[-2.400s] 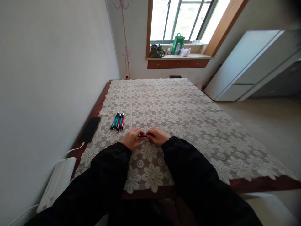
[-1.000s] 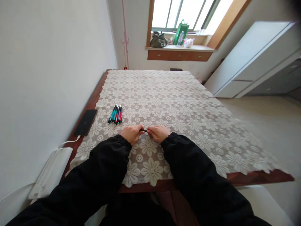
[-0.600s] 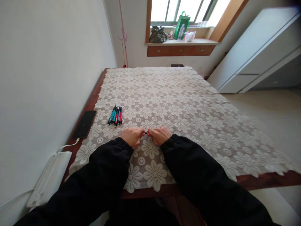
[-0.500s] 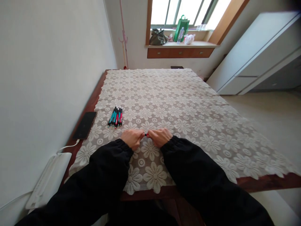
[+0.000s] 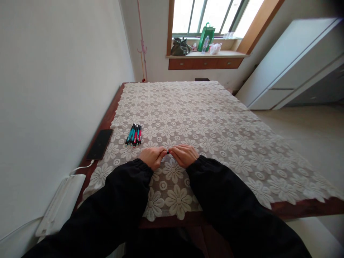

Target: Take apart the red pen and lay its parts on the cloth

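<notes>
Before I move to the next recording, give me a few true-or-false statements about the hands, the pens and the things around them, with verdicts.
1. A small dark item shows between the left hand and the right hand. True.
2. Every pen on the table is teal. False: the pens include teal and red ones.
3. A white cable runs to the phone. True.
4. The green bag is on the floor. False: the green bag stands on the window ledge.

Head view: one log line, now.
left grip: closed on small dark item | right grip: closed on same item | pens: clustered on lace cloth | phone: plugged in
</notes>
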Motion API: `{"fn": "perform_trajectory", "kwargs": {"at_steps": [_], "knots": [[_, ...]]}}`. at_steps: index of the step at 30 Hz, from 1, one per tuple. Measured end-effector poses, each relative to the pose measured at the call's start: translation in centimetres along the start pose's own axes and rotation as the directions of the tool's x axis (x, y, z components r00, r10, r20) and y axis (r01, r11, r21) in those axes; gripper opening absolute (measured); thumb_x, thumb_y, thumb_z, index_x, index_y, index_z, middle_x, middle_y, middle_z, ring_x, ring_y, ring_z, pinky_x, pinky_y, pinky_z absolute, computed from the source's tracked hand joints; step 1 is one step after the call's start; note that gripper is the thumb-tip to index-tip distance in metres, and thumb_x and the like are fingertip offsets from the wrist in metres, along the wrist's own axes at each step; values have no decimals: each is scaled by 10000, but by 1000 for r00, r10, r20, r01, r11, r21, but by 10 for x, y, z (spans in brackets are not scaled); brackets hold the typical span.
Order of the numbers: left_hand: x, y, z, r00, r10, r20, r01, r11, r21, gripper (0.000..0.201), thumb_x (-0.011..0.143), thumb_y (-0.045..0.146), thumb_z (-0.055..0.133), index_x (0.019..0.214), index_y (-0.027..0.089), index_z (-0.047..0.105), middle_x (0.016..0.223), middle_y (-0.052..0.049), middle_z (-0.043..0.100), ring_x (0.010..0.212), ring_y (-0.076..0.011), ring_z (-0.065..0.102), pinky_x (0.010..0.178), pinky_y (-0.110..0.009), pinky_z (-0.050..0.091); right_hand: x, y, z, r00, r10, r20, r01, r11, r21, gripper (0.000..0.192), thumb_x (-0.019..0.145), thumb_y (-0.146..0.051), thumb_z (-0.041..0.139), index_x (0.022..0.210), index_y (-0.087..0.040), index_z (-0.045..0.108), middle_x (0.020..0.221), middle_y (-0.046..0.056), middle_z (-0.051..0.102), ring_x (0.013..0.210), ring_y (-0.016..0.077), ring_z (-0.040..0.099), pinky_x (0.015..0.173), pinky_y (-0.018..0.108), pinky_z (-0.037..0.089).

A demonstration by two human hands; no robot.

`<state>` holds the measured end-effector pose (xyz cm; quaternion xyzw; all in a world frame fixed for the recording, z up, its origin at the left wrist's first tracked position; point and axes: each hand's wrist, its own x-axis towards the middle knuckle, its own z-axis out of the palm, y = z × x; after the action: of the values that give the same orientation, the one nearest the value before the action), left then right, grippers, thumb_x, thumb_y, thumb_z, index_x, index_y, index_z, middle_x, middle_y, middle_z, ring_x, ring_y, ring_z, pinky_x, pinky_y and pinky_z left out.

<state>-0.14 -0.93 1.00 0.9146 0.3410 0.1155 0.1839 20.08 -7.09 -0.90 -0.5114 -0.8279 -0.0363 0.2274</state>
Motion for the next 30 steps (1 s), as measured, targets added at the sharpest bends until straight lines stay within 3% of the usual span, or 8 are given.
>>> {"fn": "perform_trajectory", "kwargs": {"at_steps": [4, 6, 10, 17, 20, 23, 28, 30], "knots": [[0, -1, 1, 997, -29, -66, 24, 997, -79, 255, 886, 407, 578, 1083, 247, 603, 896, 2, 715, 735, -162, 629, 672, -263, 427, 1, 5, 3, 1000, 16, -1, -16, 997, 71, 190, 998, -274, 435, 937, -200, 598, 836, 57, 650, 797, 179, 582, 738, 283, 413], [1, -2, 1, 997, -35, -68, 29, 997, -74, 211, 909, 415, 546, 991, 241, 632, 867, -2, 711, 718, -156, 622, 666, -259, 427, 1, 7, 6, 1000, 24, 12, -25, 995, 101, 113, 973, -252, 480, 960, -201, 579, 860, 56, 646, 808, 180, 587, 731, 279, 416], [2, -5, 2, 996, -70, -64, 70, 998, -8, 369, 972, 463, 404, 866, 230, 669, 769, -27, 686, 731, -171, 624, 670, -267, 427, 0, 6, 6, 996, 83, 44, -88, 990, 112, 89, 946, -234, 516, 1012, -202, 565, 878, 45, 671, 785, 168, 611, 699, 259, 406], [2, -4, 3, 994, -9, -109, -4, 994, -112, 292, 863, 413, 622, 1106, 252, 629, 967, -8, 718, 786, -159, 631, 729, -268, 462, 2, 1, 2, 995, 59, 76, -62, 997, 41, 227, 1006, -296, 411, 1058, -184, 602, 946, 78, 675, 862, 187, 597, 781, 293, 411], [2, -6, 3, 995, -40, -92, 35, 998, -53, 220, 910, 412, 547, 975, 240, 668, 886, -20, 707, 795, -170, 632, 721, -274, 458, 3, 1, 3, 998, 30, 47, -32, 999, 30, 236, 1013, -262, 391, 1000, -178, 611, 903, 76, 656, 858, 190, 579, 793, 300, 409], [2, -7, 3, 995, -65, -77, 66, 998, 18, 367, 976, 436, 401, 880, 226, 686, 791, -44, 680, 790, -188, 626, 711, -288, 453, 3, 3, 6, 999, 25, 23, -26, 998, 52, 203, 1008, -256, 417, 995, -181, 605, 898, 68, 641, 854, 181, 578, 776, 285, 410], [2, -6, 3, 988, 23, -154, -35, 996, -76, 279, 930, 375, 522, 1155, 235, 611, 999, -28, 700, 877, -180, 622, 805, -297, 472, 1, 5, 7, 997, 55, 61, -61, 994, 92, 136, 979, -242, 478, 1015, -190, 599, 940, 58, 645, 849, 164, 594, 743, 260, 416], [2, -5, 2, 987, 44, -152, -59, 994, -94, 257, 896, 346, 577, 1121, 228, 613, 1010, -27, 697, 887, -181, 619, 813, -298, 476, 1, 5, 7, 996, 56, 63, -62, 994, 89, 151, 980, -279, 488, 1018, -185, 600, 947, 63, 648, 868, 173, 591, 756, 267, 421]]}}
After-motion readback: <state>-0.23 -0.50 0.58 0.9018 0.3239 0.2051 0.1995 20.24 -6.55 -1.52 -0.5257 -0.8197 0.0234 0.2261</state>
